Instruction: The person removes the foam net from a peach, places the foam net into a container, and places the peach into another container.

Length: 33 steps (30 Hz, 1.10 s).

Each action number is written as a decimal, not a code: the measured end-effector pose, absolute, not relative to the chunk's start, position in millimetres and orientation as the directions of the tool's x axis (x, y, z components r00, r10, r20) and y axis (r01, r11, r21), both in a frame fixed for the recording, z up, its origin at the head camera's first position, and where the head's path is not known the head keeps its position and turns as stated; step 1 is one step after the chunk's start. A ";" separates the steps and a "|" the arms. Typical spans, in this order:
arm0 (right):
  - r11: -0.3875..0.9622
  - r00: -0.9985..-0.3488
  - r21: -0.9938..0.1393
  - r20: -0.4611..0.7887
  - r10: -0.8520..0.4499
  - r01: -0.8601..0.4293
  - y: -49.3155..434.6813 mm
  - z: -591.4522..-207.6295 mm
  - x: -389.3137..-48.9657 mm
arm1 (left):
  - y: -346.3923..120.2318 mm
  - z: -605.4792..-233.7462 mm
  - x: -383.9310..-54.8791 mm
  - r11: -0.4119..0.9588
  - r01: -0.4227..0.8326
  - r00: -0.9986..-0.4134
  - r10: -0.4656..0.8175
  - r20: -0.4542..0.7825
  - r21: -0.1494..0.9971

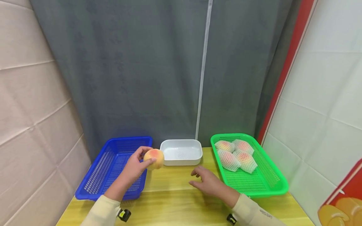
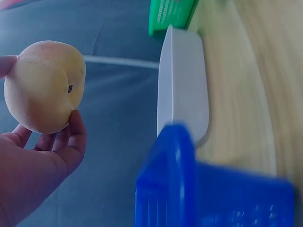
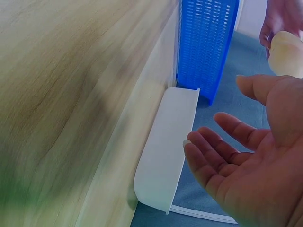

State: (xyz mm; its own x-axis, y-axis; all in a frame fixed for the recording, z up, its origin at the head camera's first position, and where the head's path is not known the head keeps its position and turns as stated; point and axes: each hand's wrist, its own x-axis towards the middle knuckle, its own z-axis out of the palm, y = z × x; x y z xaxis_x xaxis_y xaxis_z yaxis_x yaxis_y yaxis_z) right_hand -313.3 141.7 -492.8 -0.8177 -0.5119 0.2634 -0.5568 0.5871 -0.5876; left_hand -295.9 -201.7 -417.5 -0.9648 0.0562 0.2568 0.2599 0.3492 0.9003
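A peach (image 1: pixel 154 159), yellow with a red blush, is gripped between the thumb and fingers of my left hand (image 1: pixel 135 167). It is held up near the right rim of the blue basket (image 1: pixel 93 175), left of the white container (image 1: pixel 182 162). In the left wrist view the bare peach (image 2: pixel 45 87) shows a small dark spot at its dimple. My right hand (image 1: pixel 208 181) hovers over the table between the white container and the green basket, holding nothing. Its fingers, loosely bent and apart, show in the right wrist view.
Several peaches (image 1: pixel 228 160) in white foam nets lie toward the back of the green basket (image 1: pixel 271 179) on the right. A grey curtain (image 1: pixel 141 69) hangs behind the wooden table (image 1: pixel 175 201). Pale walls stand on both sides.
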 end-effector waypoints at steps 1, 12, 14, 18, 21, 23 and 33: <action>0.588 -0.818 -0.587 0.263 -0.512 -0.556 141.9 -493.0 -313.3 | -206.2 -416.0 -297.2 0.357 0.255 -0.966 0.050 0.255 0.899; 0.588 -0.810 -0.576 0.263 -0.524 -0.568 143.3 -492.1 -312.6 | -256.3 -402.4 -318.7 0.367 0.173 -0.977 -0.056 0.207 0.914; 0.588 -0.810 -0.578 0.257 -0.528 -0.566 143.7 -493.0 -312.6 | -265.3 -400.6 -322.5 0.358 0.131 -0.982 -0.082 0.171 0.925; 0.588 -0.812 -0.584 0.246 -0.529 -0.560 144.3 -494.7 -313.3 | -280.1 -399.2 -330.1 0.337 0.076 -0.984 -0.126 0.125 0.939; 0.593 -0.823 -0.595 0.239 -0.515 -0.543 144.6 -494.8 -314.6 | -288.0 -398.9 -335.8 0.351 0.062 -0.982 -0.145 0.120 0.934; 0.600 -0.832 -0.597 0.234 -0.503 -0.532 145.0 -494.7 -315.8 | -291.7 -398.9 -339.8 0.360 0.062 -0.981 -0.150 0.123 0.931; 0.581 -0.827 -0.618 0.223 -0.516 -0.529 147.0 -496.5 -317.4 | -305.6 -401.6 -360.3 0.364 0.050 -0.972 -0.196 0.129 0.930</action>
State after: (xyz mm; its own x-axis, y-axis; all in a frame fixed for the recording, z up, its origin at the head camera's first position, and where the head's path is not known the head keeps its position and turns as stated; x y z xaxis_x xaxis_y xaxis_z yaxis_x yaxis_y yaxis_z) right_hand -317.4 147.0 -496.5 -0.8274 -0.5155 0.2230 -0.5289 0.5813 -0.6183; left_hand -360.3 -305.6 -401.6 -0.9722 -0.1959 0.1285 0.0496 0.3641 0.9301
